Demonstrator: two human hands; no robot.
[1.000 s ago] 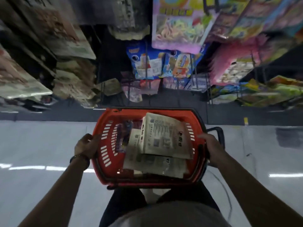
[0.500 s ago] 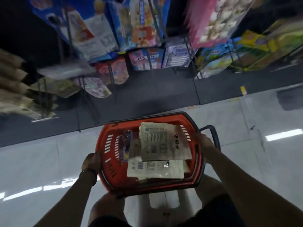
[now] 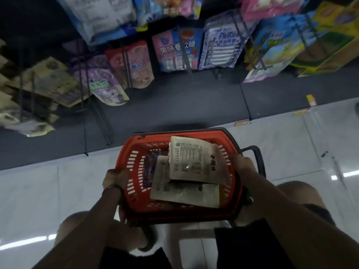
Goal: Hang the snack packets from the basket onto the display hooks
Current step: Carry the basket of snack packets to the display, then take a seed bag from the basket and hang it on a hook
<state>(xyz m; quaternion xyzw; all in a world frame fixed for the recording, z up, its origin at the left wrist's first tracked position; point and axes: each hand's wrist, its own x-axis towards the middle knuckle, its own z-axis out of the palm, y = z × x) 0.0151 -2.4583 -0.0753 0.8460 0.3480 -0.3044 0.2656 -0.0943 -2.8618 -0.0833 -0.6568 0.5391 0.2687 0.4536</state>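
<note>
A red plastic basket (image 3: 134,171) with black handles sits low in front of me, over my knees. My left hand (image 3: 114,177) grips its left rim and my right hand (image 3: 243,166) grips its right rim. Inside lie beige snack packets (image 3: 196,160), one on top with dark print, another (image 3: 184,193) beneath it, and a dark purple packet (image 3: 148,167) against the left wall. Ahead, wire display hooks (image 3: 85,90) carry hanging snack bags above a dark base.
Colourful packets hang in rows: purple (image 3: 104,88), pink-blue (image 3: 176,49), white-blue (image 3: 219,45), yellow-green (image 3: 328,33), beige (image 3: 52,80) at left. The dark shelf base (image 3: 174,107) meets a glossy pale tile floor (image 3: 281,144). A white stool (image 3: 194,235) shows under the basket.
The basket has come lower and nearer the shelf base, both hands still on its rims. My view has tipped down and my knees now show, bent.
</note>
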